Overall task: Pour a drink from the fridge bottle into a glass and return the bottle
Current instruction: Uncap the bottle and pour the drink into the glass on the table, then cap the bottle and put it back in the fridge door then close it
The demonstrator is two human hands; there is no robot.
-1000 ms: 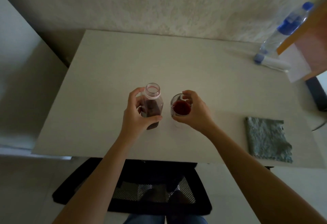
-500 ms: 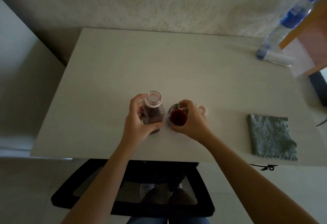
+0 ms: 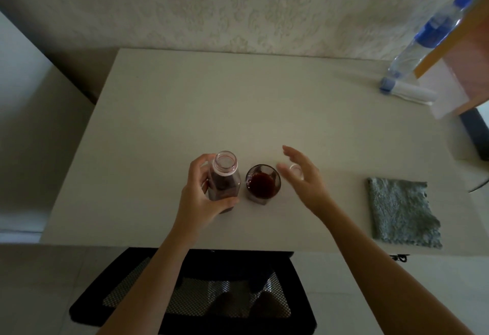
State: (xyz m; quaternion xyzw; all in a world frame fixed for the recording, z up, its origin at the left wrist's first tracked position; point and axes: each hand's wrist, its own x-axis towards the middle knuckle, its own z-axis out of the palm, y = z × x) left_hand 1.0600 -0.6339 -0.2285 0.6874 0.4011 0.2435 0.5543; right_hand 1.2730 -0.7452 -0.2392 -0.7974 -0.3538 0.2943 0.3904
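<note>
An uncapped clear bottle (image 3: 225, 178) of dark red drink stands upright on the white table (image 3: 158, 112), near its front edge. My left hand (image 3: 201, 197) is wrapped around the bottle's body. Just right of it stands a small glass (image 3: 262, 183) partly filled with the same red drink. My right hand (image 3: 304, 178) hovers to the right of the glass with fingers spread, touching nothing. Under its fingers lies the bottle's pale cap (image 3: 295, 169), partly hidden.
A grey cloth (image 3: 402, 212) lies at the table's right front. A water bottle with a blue label (image 3: 428, 35) and a white tube (image 3: 407, 92) sit at the back right beside a wooden shelf (image 3: 455, 51). A black mesh chair (image 3: 195, 295) stands below the table's front edge.
My right hand has let go of the glass and moved right, opening over the cap. The glass now stands on the table. My left hand still holds the bottle.
</note>
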